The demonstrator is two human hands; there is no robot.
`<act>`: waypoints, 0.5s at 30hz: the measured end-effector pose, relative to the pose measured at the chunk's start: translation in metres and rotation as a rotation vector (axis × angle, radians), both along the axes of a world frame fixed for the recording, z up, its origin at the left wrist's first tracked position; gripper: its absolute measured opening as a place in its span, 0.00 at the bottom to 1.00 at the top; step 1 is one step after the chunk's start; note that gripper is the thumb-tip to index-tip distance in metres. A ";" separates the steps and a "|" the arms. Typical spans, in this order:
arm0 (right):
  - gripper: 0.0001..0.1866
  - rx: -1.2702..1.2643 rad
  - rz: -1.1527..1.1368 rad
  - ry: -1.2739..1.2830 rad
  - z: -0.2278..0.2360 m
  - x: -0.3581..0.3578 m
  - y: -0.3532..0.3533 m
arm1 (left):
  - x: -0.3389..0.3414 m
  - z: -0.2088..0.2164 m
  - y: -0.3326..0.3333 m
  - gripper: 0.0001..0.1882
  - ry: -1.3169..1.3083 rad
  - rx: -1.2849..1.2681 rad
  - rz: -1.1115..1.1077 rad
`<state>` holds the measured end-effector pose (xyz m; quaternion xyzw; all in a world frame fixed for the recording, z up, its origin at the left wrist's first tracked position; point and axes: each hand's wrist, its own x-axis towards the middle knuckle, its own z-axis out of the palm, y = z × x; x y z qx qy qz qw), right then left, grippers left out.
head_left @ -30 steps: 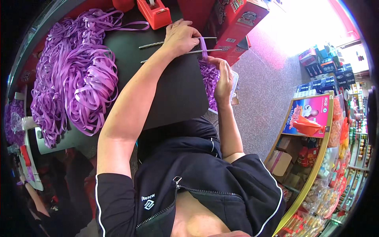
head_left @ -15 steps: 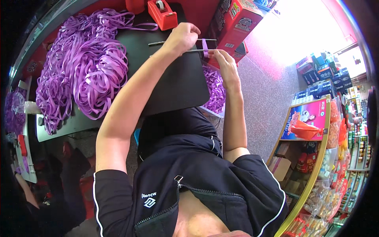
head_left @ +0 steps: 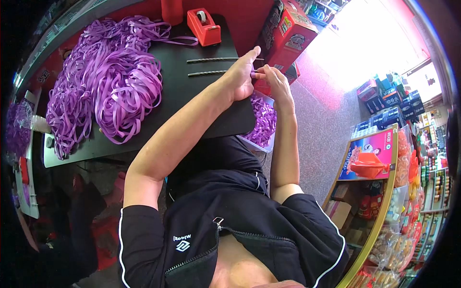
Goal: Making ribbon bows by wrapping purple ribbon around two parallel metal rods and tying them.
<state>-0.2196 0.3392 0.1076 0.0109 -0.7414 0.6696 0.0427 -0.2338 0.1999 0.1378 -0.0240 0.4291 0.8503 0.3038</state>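
In the head view, the left hand (head_left: 241, 74) is at the right end of the black table (head_left: 177, 96), palm partly open and thumb raised; its far fingers are hidden, so I cannot tell whether it grips anything. The right hand (head_left: 280, 91) faces it, thumb and forefinger nearly together beside a short bit of purple ribbon (head_left: 253, 73); whether they pinch the ribbon or the rod there, I cannot tell. Two metal rods (head_left: 211, 60) lie side by side, slightly apart, running from the tabletop toward the hands.

Below the right hand, beside the table's end, a pale plastic tub (head_left: 267, 149) holds a heap of short purple pieces (head_left: 262, 122). A large tangled pile of ribbon (head_left: 127, 91) covers the table's left part, one loop reaching toward a red dispenser (head_left: 206, 32) that carries a roll of tape. Beyond the hands stands a red carton (head_left: 290, 38), its contents out of sight. To the right, a gold-edged cabinet (head_left: 380, 204) has boxes and red packs on its shelves; beside it, clear packs (head_left: 384, 247) show brownish contents.
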 end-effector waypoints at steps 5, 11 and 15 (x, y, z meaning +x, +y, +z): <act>0.21 0.059 0.004 0.063 -0.006 0.001 -0.003 | -0.006 -0.015 -0.006 0.53 -0.008 0.350 0.041; 0.19 0.127 -0.049 0.146 -0.010 0.012 -0.007 | 0.000 -0.009 -0.009 0.53 -0.119 0.391 0.201; 0.16 0.478 -0.062 0.109 0.027 0.041 -0.032 | -0.006 -0.018 -0.013 0.53 -0.084 0.463 0.163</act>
